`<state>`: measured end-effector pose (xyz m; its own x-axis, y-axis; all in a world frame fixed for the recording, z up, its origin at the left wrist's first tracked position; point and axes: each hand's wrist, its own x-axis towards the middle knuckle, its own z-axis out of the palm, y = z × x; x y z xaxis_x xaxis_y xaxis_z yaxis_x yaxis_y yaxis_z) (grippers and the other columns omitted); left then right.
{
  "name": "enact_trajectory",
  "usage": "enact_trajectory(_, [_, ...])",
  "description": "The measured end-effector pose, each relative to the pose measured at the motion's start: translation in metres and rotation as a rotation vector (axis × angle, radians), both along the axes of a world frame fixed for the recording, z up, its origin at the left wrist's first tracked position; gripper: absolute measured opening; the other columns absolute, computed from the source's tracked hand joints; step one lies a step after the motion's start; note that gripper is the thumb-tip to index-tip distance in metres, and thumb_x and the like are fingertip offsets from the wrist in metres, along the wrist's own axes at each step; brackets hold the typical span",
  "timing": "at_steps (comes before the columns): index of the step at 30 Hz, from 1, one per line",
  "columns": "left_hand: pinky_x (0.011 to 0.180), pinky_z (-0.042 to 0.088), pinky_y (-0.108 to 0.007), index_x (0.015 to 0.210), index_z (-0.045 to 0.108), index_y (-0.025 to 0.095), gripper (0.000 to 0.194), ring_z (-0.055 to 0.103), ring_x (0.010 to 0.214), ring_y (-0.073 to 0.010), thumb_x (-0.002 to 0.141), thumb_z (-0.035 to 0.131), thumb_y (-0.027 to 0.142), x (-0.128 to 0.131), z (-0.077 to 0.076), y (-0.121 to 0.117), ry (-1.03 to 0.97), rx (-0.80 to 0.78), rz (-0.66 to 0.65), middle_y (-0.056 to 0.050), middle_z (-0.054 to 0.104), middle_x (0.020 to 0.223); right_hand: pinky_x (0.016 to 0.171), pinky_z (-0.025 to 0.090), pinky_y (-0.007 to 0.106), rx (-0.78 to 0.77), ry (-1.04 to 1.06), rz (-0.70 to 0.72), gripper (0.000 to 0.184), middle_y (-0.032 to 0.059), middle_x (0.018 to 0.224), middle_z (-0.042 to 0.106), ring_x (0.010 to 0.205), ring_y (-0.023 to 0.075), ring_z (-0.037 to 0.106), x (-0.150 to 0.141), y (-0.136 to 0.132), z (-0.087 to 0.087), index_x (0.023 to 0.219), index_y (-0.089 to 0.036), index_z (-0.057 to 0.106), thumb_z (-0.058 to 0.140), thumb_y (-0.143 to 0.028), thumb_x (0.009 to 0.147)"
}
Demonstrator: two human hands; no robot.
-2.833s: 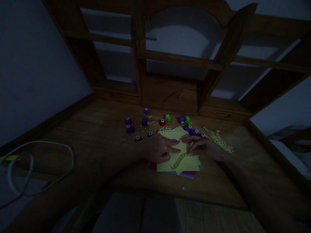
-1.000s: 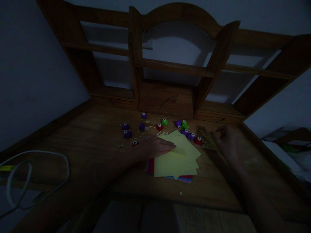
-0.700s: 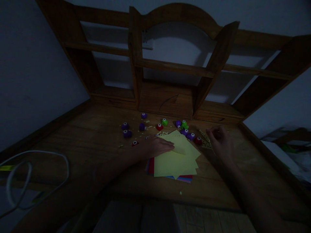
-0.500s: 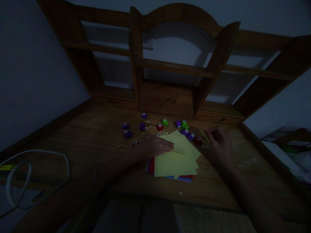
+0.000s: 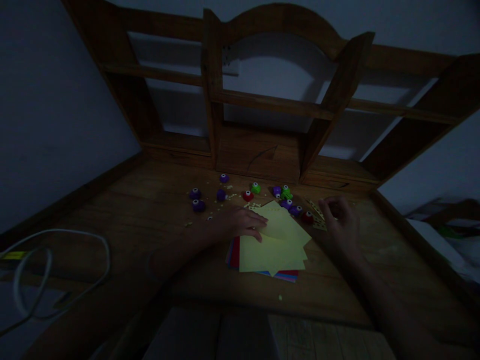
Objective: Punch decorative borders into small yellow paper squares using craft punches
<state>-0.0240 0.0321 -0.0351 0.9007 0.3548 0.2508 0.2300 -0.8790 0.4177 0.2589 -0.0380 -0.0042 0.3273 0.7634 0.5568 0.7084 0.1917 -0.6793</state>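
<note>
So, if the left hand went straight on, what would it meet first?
Beyond the square yellow paper sheets, the left hand would probably meet the red rounded, white-ringed piece at their right; depth is unclear.

Dim, bluish light prevailed; the wall [image 5: 275,70] behind the wooden hutch [image 5: 272,102] bore soft shadows, the desk [image 5: 161,200] before it lay darker, and wide-angle distortion splayed the hutch's sides.

The far side of the wooden desk [image 5: 161,175] is taken up by a shelf unit [image 5: 275,103] with an arched top, and through one of its openings a white socket [image 5: 231,67] can be seen on the wall [image 5: 48,110]. At the left, a white cable [image 5: 17,287] is looped near a yellow object [image 5: 15,255]; below, a plank floor [image 5: 318,340] is partly shown.
</note>
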Motion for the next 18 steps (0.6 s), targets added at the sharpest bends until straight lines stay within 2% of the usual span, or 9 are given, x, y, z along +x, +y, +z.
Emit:
enact_trajectory(3, [0.099, 0.043, -0.028, 0.115, 0.064, 0.021, 0.039, 0.057, 0.115, -0.0176, 0.082, 0.059, 0.042, -0.004, 0.002, 0.003, 0.014, 0.02, 0.01, -0.006, 0.061, 0.124, 0.057, 0.044, 0.03, -0.002, 0.002, 0.042, 0.022, 0.0025, 0.077, 0.06, 0.067, 0.0189, 0.058, -0.002, -0.002, -0.001, 0.083, -0.023, 0.055, 0.055, -0.045, 0.085])
enact_trajectory(6, [0.099, 0.042, -0.027, 0.112, 0.065, 0.023, 0.034, 0.057, 0.115, -0.0162, 0.083, 0.06, 0.04, -0.007, 0.006, 0.004, 0.029, 0.053, 0.023, -0.004, 0.062, 0.123, 0.059, 0.045, 0.031, -0.053, -0.063, 0.151, 0.02, 0.0026, 0.077, 0.06, 0.067, 0.0189, 0.058, -0.007, -0.005, -0.001, 0.089, -0.023, 0.057, 0.054, -0.043, 0.086])
enact_trajectory(9, [0.098, 0.043, -0.027, 0.111, 0.065, 0.022, 0.033, 0.058, 0.112, -0.0153, 0.084, 0.059, 0.039, -0.008, 0.008, 0.006, 0.047, 0.088, 0.051, -0.004, 0.064, 0.119, 0.064, 0.047, 0.033, -0.134, -0.237, 0.389, 0.028, 0.0045, 0.088, 0.063, 0.073, 0.0205, 0.059, -0.018, -0.006, 0.007, 0.103, -0.025, 0.059, 0.059, -0.044, 0.083])
enact_trajectory(11, [0.098, 0.042, -0.027, 0.11, 0.065, 0.022, 0.03, 0.058, 0.112, -0.0146, 0.087, 0.055, 0.037, -0.008, 0.008, 0.006, 0.057, 0.115, 0.051, -0.003, 0.065, 0.117, 0.072, 0.048, 0.035, -0.182, -0.398, 0.611, 0.04, 0.0063, 0.103, 0.064, 0.083, 0.0224, 0.06, -0.03, -0.005, 0.013, 0.113, -0.027, 0.057, 0.066, -0.045, 0.078])
enact_trajectory(13, [0.096, 0.043, -0.026, 0.109, 0.065, 0.021, 0.027, 0.058, 0.111, -0.0142, 0.091, 0.05, 0.034, -0.007, 0.009, 0.005, 0.067, 0.147, 0.038, -0.004, 0.066, 0.115, 0.08, 0.048, 0.036, -0.171, -0.544, 0.746, 0.046, 0.0073, 0.11, 0.062, 0.094, 0.0246, 0.06, -0.044, -0.004, 0.017, 0.119, -0.027, 0.055, 0.066, -0.045, 0.078])
enact_trajectory(15, [0.095, 0.043, -0.026, 0.11, 0.064, 0.019, 0.027, 0.059, 0.109, -0.0144, 0.092, 0.047, 0.032, -0.007, 0.011, 0.003, 0.073, 0.181, 0.035, -0.005, 0.066, 0.114, 0.081, 0.048, 0.035, -0.137, -0.674, 0.81, 0.038, 0.0071, 0.107, 0.063, 0.095, 0.0235, 0.06, -0.057, -0.003, 0.014, 0.118, -0.026, 0.056, 0.061, -0.04, 0.083])
enact_trajectory(17, [0.095, 0.043, -0.026, 0.109, 0.063, 0.019, 0.025, 0.058, 0.109, -0.0143, 0.093, 0.047, 0.029, -0.007, 0.014, 0.0, 0.075, 0.222, 0.036, -0.005, 0.065, 0.115, 0.079, 0.048, 0.033, -0.103, -0.779, 0.808, 0.021, 0.0057, 0.102, 0.065, 0.088, 0.0204, 0.061, -0.066, -0.003, 0.007, 0.109, -0.025, 0.061, 0.051, -0.028, 0.091])
enact_trajectory(18, [0.095, 0.043, -0.026, 0.107, 0.064, 0.019, 0.023, 0.058, 0.109, -0.0142, 0.093, 0.047, 0.026, -0.007, 0.015, -0.001, 0.074, 0.25, 0.045, -0.004, 0.065, 0.115, 0.077, 0.048, 0.032, -0.091, -0.812, 0.804, 0.02, 0.0052, 0.1, 0.065, 0.085, 0.0189, 0.062, -0.068, -0.002, 0.002, 0.105, -0.024, 0.062, 0.047, -0.023, 0.093])
